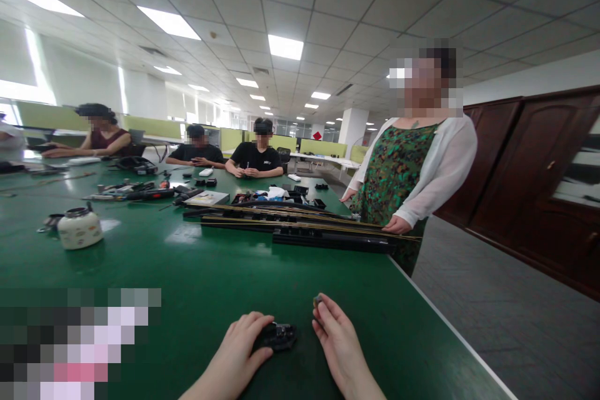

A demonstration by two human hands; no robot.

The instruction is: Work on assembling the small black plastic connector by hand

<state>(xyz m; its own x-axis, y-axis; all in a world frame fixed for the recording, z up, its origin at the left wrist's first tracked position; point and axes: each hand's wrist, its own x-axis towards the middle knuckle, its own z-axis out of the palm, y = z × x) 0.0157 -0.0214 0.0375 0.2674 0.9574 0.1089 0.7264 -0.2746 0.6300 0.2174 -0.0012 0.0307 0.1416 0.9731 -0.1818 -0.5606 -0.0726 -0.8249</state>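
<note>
Near the front of the green table, my left hand [246,340] is closed around one end of a small black device [282,337], its thumb and fingers on either side. Metallic or grey parts show on the device's upper face; its exact kind is unclear. To the right of it, apart from the device, my right hand [335,331] is raised with thumb and forefinger pinched on a tiny grey-brown piece [318,300]. That piece is too small to name.
Long black rails with brass-coloured rods [300,225] lie across the table [187,281]. A cream jar [80,229] stands at left, tools [150,192] behind it. A person [407,162] stands at the right edge, one hand at the rods. Several people sit at the far side.
</note>
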